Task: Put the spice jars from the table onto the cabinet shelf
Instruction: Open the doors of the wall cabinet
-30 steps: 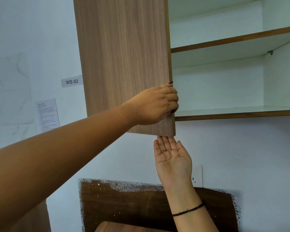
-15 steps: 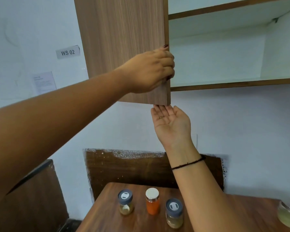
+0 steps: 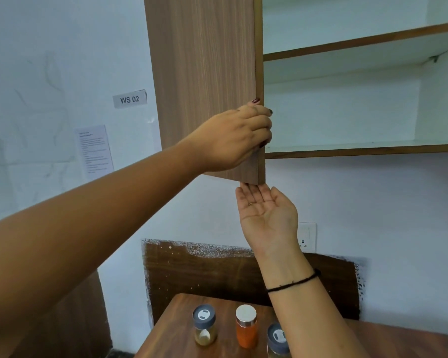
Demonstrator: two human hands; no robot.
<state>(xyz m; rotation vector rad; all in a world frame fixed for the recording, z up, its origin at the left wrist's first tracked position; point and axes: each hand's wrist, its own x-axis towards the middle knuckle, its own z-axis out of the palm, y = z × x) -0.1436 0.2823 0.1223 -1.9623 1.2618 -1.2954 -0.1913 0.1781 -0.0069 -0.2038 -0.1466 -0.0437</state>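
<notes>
The wooden cabinet door (image 3: 204,73) stands swung open at upper centre. My left hand (image 3: 238,136) grips its free edge, fingers curled round it. My right hand (image 3: 267,213) is below, palm up, with straight fingertips touching the door's bottom corner. The lower cabinet shelf (image 3: 360,148) shows bare white. On the wooden table (image 3: 176,337) stand three spice jars: a grey-lidded jar with pale contents (image 3: 204,325), a silver-lidded jar of orange powder (image 3: 246,326), and a second grey-lidded jar (image 3: 277,339) partly hidden by my right forearm.
An upper shelf (image 3: 360,45) sits above the lower one. A "WS 02" label (image 3: 130,99) and a printed sheet (image 3: 95,151) hang on the white wall. A dark wooden board (image 3: 204,275) leans behind the table. A wall socket (image 3: 307,236) is beside my right wrist.
The view tilted down from the cabinet, bringing the table and jars into sight, then rose slightly. Both hands keep their places on the door.
</notes>
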